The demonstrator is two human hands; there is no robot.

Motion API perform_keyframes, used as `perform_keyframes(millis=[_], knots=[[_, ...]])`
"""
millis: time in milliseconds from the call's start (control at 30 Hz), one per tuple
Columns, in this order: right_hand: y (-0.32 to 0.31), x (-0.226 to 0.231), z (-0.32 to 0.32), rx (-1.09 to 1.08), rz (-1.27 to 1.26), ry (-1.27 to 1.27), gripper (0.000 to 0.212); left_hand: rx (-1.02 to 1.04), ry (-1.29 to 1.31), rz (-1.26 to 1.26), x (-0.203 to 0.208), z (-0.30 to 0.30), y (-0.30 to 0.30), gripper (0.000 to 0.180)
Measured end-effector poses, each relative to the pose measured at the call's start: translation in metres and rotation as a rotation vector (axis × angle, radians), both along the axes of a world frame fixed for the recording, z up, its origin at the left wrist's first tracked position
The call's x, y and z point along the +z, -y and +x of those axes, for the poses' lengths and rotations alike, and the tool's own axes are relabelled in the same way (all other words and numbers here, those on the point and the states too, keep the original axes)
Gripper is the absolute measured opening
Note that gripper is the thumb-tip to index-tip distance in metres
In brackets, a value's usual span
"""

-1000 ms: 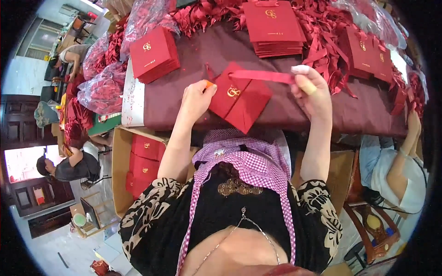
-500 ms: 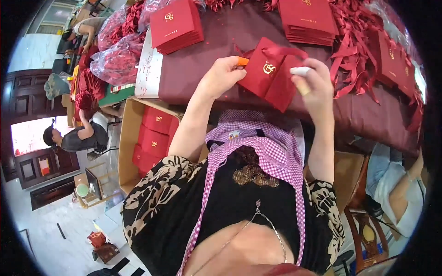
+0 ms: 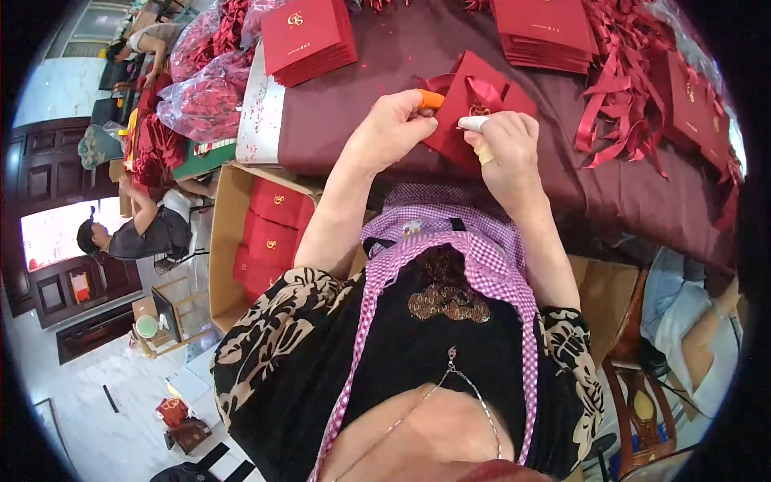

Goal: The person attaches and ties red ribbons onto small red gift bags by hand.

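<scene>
My left hand (image 3: 393,132), an orange cover on one fingertip, pinches the left edge of a small red paper bag (image 3: 456,104) with gold print. A red ribbon (image 3: 485,88) crosses the bag's front and runs down to my right hand (image 3: 507,149). That hand is closed over the front of the bag, its fingers drawn together at the ribbon. One of its fingertips has a white cover, and a yellowish wrap shows on another finger. The bag is tilted above the near edge of the table, and its lower right part is hidden behind my right hand.
Stacks of red bags stand at the far left (image 3: 308,40) and far right (image 3: 548,32) of the dark red tablecloth (image 3: 385,60). Loose ribbons (image 3: 622,104) heap at the right. A cardboard box (image 3: 227,249) of red packages is at my left. Other people sit nearby.
My right hand has moved left and slightly down, from the bag's right side to its front. The ribbon now lies lower across the bag. My left hand keeps its hold.
</scene>
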State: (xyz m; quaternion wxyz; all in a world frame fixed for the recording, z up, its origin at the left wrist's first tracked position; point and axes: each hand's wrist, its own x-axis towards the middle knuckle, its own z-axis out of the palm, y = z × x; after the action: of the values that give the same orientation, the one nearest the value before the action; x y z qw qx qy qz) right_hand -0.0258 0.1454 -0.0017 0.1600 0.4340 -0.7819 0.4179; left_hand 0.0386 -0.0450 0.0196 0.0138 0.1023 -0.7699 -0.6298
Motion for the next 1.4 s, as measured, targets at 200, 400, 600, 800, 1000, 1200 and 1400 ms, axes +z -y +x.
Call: perform_keyframes(millis=[200,400,600,800,1000,1200,1400], knots=[[0.005,0.002,0.002,-0.048,0.047,-0.078,0.012,0.0,-0.029,-0.021,0.004,0.001,-0.004,0.028],[0.007,0.008,0.0,-0.04,0.071,-0.132,0.012,0.005,0.003,-0.128,0.015,0.004,-0.011,0.027],[0.008,0.02,0.0,-0.006,0.141,-0.218,0.011,0.004,-0.064,-0.25,0.009,0.003,-0.012,0.025],[0.012,0.036,0.004,-0.007,0.357,-0.395,0.009,0.038,-0.197,-0.461,0.018,0.004,-0.029,0.023],[0.015,0.033,0.0,0.033,0.398,-0.361,0.009,0.04,-0.286,-0.548,0.021,0.006,-0.035,0.023],[0.007,0.019,-0.014,0.085,0.182,0.029,0.007,0.142,-0.208,-0.428,0.004,0.002,-0.025,0.021],[-0.005,0.014,-0.019,0.073,0.093,0.136,0.011,0.163,-0.064,-0.367,-0.002,-0.003,-0.016,0.022]])
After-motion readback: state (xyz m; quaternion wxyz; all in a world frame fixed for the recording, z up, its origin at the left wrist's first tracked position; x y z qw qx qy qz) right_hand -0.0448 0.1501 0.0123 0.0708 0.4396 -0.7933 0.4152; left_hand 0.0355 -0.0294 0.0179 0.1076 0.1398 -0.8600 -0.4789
